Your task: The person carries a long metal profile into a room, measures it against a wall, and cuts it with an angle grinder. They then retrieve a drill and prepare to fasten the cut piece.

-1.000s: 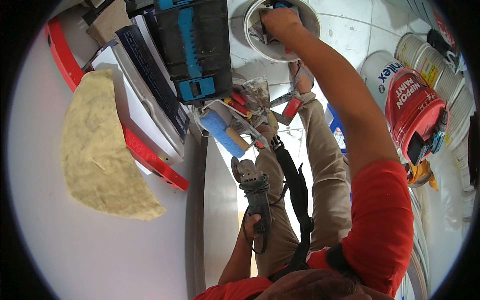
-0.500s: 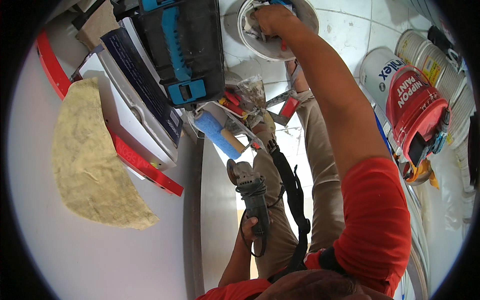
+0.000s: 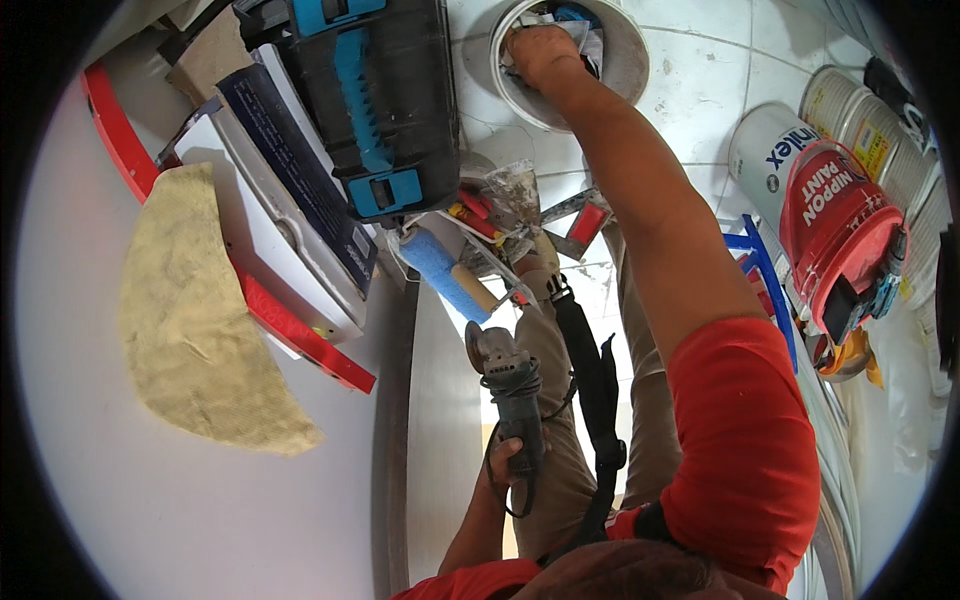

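Note:
My left hand (image 3: 506, 456) is wrapped round the grey body of an angle grinder (image 3: 518, 405), its cord wound about the tool and its disc pointing away from me. At the far end of my outstretched arm, my right hand (image 3: 543, 55) reaches inside a white bucket (image 3: 628, 75). Its fingers are hidden among the bucket's contents, where crumpled pale pieces and something blue show. Just beyond the grinder lies a blue paint roller (image 3: 440, 270). Next to the roller are red-and-yellow handled tools (image 3: 475, 215) and a dirty trowel-like blade (image 3: 515, 190).
A black toolbox (image 3: 410, 110) with blue latches stands at the far left beside boxes (image 3: 290, 180), a red level-like bar (image 3: 310, 340) and a yellowish cloth (image 3: 205, 320). On the right are a white paint pail (image 3: 765, 150), a red pail (image 3: 825, 215) and a blue frame (image 3: 765, 270).
My right hand has gone slightly deeper into the bucket. The view has shifted a little, and more of the blue frame shows at the right. The grinder stays in my left hand.

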Tool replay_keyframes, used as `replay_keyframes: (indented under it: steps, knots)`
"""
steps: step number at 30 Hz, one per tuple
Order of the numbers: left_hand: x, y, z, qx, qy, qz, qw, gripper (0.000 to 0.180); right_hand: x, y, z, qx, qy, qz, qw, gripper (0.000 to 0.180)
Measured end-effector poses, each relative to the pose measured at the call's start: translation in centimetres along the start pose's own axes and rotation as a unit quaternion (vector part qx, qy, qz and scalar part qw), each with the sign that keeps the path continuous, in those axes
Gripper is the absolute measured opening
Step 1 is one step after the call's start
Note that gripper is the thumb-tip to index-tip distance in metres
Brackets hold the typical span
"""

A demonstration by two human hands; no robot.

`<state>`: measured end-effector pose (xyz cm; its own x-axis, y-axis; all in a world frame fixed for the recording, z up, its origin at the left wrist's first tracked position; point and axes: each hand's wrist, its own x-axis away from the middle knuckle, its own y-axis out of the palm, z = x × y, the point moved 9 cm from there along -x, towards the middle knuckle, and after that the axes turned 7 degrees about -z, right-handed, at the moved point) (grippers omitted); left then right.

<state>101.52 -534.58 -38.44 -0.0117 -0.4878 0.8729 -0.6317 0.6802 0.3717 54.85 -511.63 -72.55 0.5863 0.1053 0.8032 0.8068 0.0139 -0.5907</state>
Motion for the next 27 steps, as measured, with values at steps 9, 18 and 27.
replay_keyframes:
  steps: [9,18,27]
  knots:
    - [0.0,0.6,-0.1,0.011,-0.004,0.0,1.0,0.07,1.0,-0.5,0.2,0.024,-0.009,-0.021,0.999,0.051]
    - [-0.4,0.6,-0.5,0.007,-0.009,-0.017,1.0,0.07,3.0,-3.9,2.0,-0.059,-0.018,0.024,0.998,0.046]
    - [-0.3,0.5,0.1,-0.007,0.002,-0.009,1.0,0.07,4.5,-5.6,5.5,-0.048,-0.061,0.082,0.994,0.034]
